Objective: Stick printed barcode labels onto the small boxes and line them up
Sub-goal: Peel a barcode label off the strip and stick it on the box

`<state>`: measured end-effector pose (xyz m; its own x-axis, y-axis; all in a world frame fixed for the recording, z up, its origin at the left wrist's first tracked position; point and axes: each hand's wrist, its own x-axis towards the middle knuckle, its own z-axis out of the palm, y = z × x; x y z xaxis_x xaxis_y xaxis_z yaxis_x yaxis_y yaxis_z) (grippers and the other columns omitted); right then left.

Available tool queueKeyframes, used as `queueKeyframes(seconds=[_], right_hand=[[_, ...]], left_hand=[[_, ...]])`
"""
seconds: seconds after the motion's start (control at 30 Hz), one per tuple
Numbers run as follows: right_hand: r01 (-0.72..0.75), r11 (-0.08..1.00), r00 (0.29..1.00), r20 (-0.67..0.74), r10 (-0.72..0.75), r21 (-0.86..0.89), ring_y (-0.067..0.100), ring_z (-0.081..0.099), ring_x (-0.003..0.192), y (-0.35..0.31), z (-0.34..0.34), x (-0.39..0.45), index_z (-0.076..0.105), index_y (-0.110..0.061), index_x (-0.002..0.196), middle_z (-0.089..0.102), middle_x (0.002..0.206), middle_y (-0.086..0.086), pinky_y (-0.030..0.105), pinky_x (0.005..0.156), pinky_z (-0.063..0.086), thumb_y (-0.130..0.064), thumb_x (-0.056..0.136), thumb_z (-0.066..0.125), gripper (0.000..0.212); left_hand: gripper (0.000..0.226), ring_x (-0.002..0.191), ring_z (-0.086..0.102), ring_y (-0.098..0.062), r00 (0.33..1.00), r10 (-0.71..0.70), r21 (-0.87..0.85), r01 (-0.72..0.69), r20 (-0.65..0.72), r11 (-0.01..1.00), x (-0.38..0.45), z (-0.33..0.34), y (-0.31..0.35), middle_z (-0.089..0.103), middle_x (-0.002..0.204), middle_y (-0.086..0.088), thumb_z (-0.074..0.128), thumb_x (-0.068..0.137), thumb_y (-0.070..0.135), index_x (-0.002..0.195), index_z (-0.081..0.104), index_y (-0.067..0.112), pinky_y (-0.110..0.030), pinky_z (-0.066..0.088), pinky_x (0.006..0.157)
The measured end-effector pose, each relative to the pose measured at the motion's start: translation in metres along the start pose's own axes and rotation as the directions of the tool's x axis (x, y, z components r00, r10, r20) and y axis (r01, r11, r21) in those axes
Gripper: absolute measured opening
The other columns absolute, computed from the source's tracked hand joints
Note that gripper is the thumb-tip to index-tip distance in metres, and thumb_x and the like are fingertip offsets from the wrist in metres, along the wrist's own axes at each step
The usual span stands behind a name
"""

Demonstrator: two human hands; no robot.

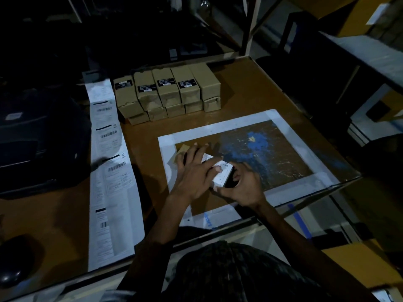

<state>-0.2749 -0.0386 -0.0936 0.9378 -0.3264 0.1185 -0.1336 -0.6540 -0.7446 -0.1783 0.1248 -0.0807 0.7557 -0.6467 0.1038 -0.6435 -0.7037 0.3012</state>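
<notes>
Left hand (197, 171): spread flat over the white label (220, 171) — pressing it onto a small box (182, 150).
Right hand (242, 185): fingers (218, 189) curled at the label's near edge.
Stacked boxes (168, 92): brown, two layers in a row at the back of the surface (250, 94).
Label strip (111, 162): long — lying left, barcodes showing.
Mat (281, 153): white-bordered, blue-stained, under both hands.

A dim room with soft light from above

We see dark corners, mostly at the top left. The white label strip (113, 171) and the white border of the mat (239, 120) look brightest. Both hands cast soft shadows on the table (250, 88). Straight lines bend near the edges, and everything looks a bit blurry.
</notes>
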Motion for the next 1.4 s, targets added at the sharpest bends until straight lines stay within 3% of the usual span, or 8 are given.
queueKeyframes(seconds=[0.23, 0.37, 0.57, 0.83, 1.0, 1.13, 1.23, 1.4], right_hand=[[-0.069, 0.998, 0.997, -0.033, 0.069, -0.001, 0.009, 0.058, 0.093, 0.018, -0.022, 0.000, 0.060, -0.018, 0.129, 0.057, 0.109, -0.004, 0.015, 0.074, 0.047, -0.040, 0.062, 0.092, 0.078], [-0.170, 0.985, 0.963, -0.209, 0.170, 0.018, 0.011, 0.058, 0.094, 0.036, -0.041, 0.008, 0.063, -0.012, 0.124, 0.060, 0.112, 0.001, 0.011, 0.072, 0.041, -0.034, 0.063, 0.094, 0.072], [-0.257, 0.966, 0.863, -0.441, 0.246, 0.037, 0.018, 0.060, 0.110, 0.067, -0.074, 0.041, 0.064, -0.013, 0.118, 0.064, 0.119, 0.006, 0.026, 0.084, 0.047, -0.039, 0.063, 0.091, 0.067], [-0.297, 0.954, 0.840, -0.463, 0.284, 0.046, 0.024, 0.058, 0.110, 0.098, -0.082, 0.046, 0.061, -0.011, 0.120, 0.061, 0.118, 0.011, 0.036, 0.085, 0.052, -0.038, 0.063, 0.090, 0.069], [-0.307, 0.949, 0.856, -0.412, 0.311, 0.077, 0.019, 0.055, 0.113, 0.113, -0.089, 0.047, 0.062, -0.011, 0.119, 0.062, 0.119, 0.010, 0.021, 0.083, 0.042, -0.039, 0.063, 0.089, 0.069], [-0.331, 0.943, 0.875, -0.358, 0.324, 0.045, 0.026, 0.055, 0.118, 0.108, -0.092, 0.048, 0.057, -0.011, 0.126, 0.056, 0.127, 0.010, 0.032, 0.087, 0.052, -0.043, 0.064, 0.089, 0.077], [-0.411, 0.906, 0.861, -0.369, 0.350, -0.101, 0.039, 0.049, 0.124, 0.092, -0.096, 0.044, 0.047, -0.006, 0.137, 0.044, 0.139, 0.017, 0.051, 0.092, 0.052, -0.053, 0.064, 0.088, 0.096], [-0.259, 0.928, 0.892, -0.435, 0.122, -0.269, 0.039, 0.039, 0.128, 0.054, -0.095, 0.049, 0.034, -0.007, 0.151, 0.037, 0.149, 0.019, 0.049, 0.101, 0.042, -0.050, 0.076, 0.081, 0.098]], left_hand=[[0.046, 0.153, 0.005, -0.033, 0.958, -0.253, 0.107, 0.268, -0.135, 0.958, 0.021, 0.000, -0.005, 0.012, 0.166, -0.002, 0.023, 0.106, 0.046, 0.151, 0.034, 0.039, -0.061, 0.008, 0.117], [0.053, 0.151, 0.014, -0.034, 0.926, -0.338, 0.003, 0.343, -0.168, 0.939, 0.028, 0.008, 0.003, 0.018, 0.165, -0.010, 0.031, 0.106, 0.039, 0.156, 0.024, 0.026, -0.058, 0.019, 0.116], [0.042, 0.132, 0.044, -0.030, 0.940, -0.321, -0.059, 0.317, -0.113, 0.947, 0.034, 0.035, 0.030, 0.051, 0.143, -0.008, 0.043, 0.102, 0.038, 0.140, 0.046, 0.020, -0.048, 0.032, 0.108], [0.043, 0.116, 0.058, -0.030, 0.938, -0.306, -0.011, 0.308, -0.161, 0.951, 0.030, 0.055, 0.037, 0.063, 0.128, -0.006, 0.048, 0.094, 0.041, 0.128, 0.060, 0.017, -0.041, 0.045, 0.094], [0.040, 0.120, 0.054, -0.033, 0.959, -0.250, -0.065, 0.243, -0.134, 0.968, 0.024, 0.058, 0.030, 0.061, 0.128, -0.012, 0.051, 0.094, 0.032, 0.126, 0.060, 0.009, -0.047, 0.048, 0.100], [0.032, 0.123, 0.055, -0.032, 0.961, -0.215, -0.180, 0.184, -0.175, 0.966, 0.018, 0.052, 0.034, 0.061, 0.131, -0.017, 0.058, 0.096, 0.019, 0.125, 0.062, 0.004, -0.039, 0.043, 0.106], [0.032, 0.108, 0.062, -0.026, 0.953, -0.237, -0.238, 0.189, -0.191, 0.953, 0.018, 0.047, 0.033, 0.066, 0.121, -0.011, 0.057, 0.097, 0.024, 0.125, 0.063, 0.010, -0.037, 0.052, 0.094], [0.034, 0.078, 0.065, -0.018, 0.938, -0.319, -0.336, 0.259, -0.136, 0.905, 0.027, 0.036, 0.017, 0.071, 0.095, -0.003, 0.050, 0.099, 0.039, 0.118, 0.066, 0.016, -0.029, 0.054, 0.070]])
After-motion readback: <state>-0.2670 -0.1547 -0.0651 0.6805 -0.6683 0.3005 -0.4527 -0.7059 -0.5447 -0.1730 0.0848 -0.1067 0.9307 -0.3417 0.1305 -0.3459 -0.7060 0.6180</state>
